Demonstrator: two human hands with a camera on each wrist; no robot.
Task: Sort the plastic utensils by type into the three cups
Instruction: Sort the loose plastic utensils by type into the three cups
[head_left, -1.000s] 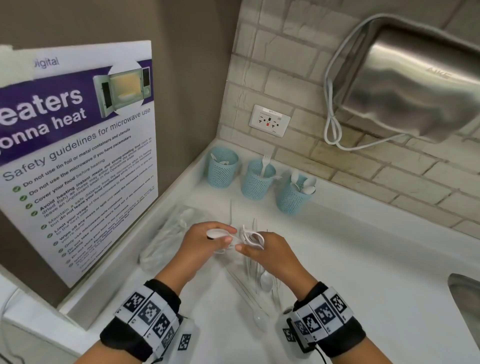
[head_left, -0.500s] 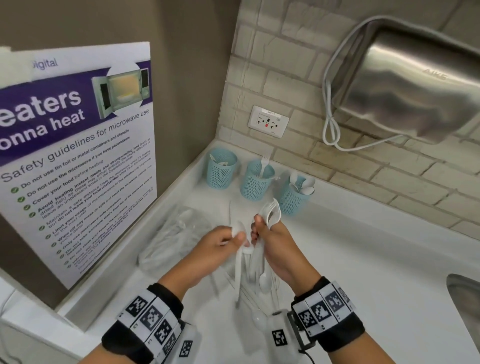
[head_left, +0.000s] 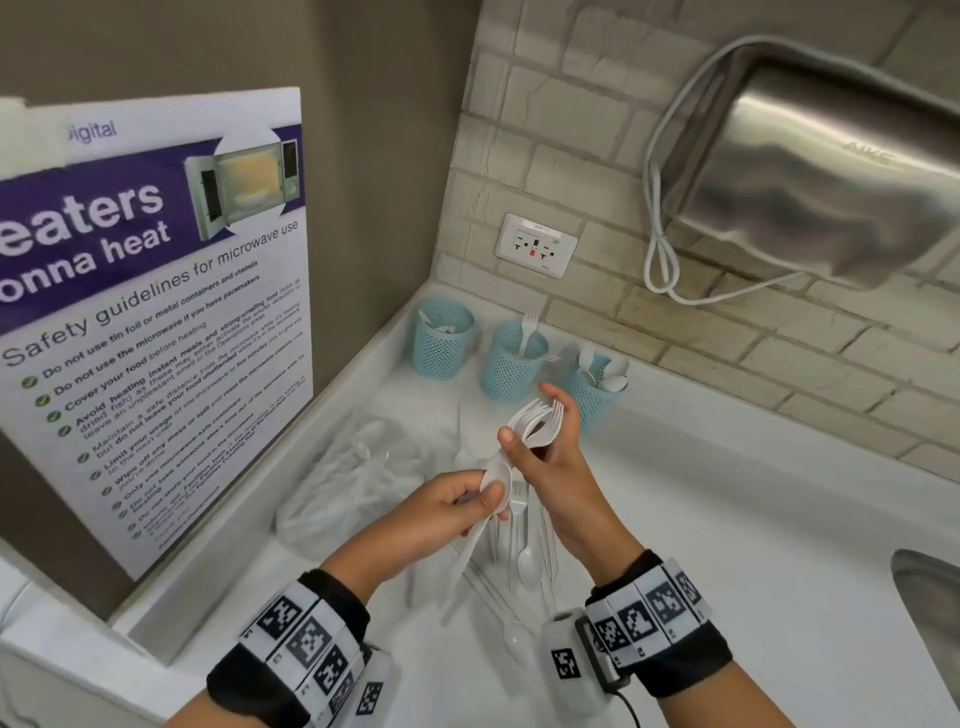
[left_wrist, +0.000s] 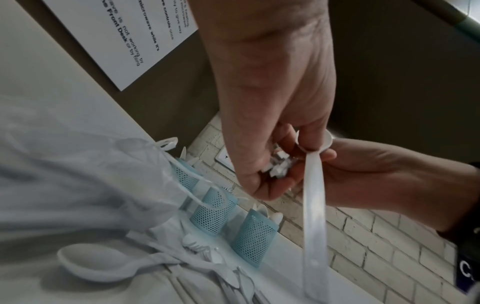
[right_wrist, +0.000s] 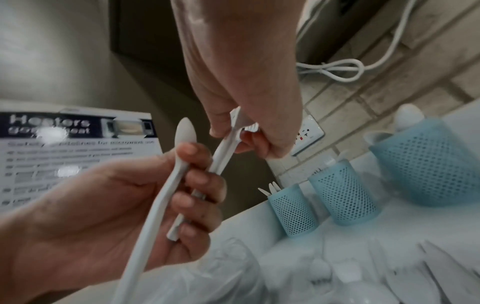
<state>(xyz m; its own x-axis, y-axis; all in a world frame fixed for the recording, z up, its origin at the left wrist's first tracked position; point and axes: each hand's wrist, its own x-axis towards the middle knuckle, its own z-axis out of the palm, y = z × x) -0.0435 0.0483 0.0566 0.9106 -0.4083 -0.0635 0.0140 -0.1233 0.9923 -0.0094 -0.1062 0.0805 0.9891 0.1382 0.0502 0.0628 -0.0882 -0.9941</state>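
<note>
My right hand grips a bunch of white forks with the tines up, just in front of the right blue mesh cup, which holds spoons. My left hand pinches one white spoon by its neck, handle hanging down. The right wrist view shows the fork handles reaching down to the left hand's fingers beside the spoon. The middle cup holds forks. The left cup holds a few pointed white pieces. Loose utensils lie on the counter below my hands.
A crumpled clear plastic bag lies left of the pile. The white counter runs into a corner behind the cups, with a poster on the left wall, a sink edge at the right and a steel dispenser above.
The hands were together with the utensils lying across. The right hand has turned the forks tines up and lifted them toward the cups. The left hand keeps the spoon.
</note>
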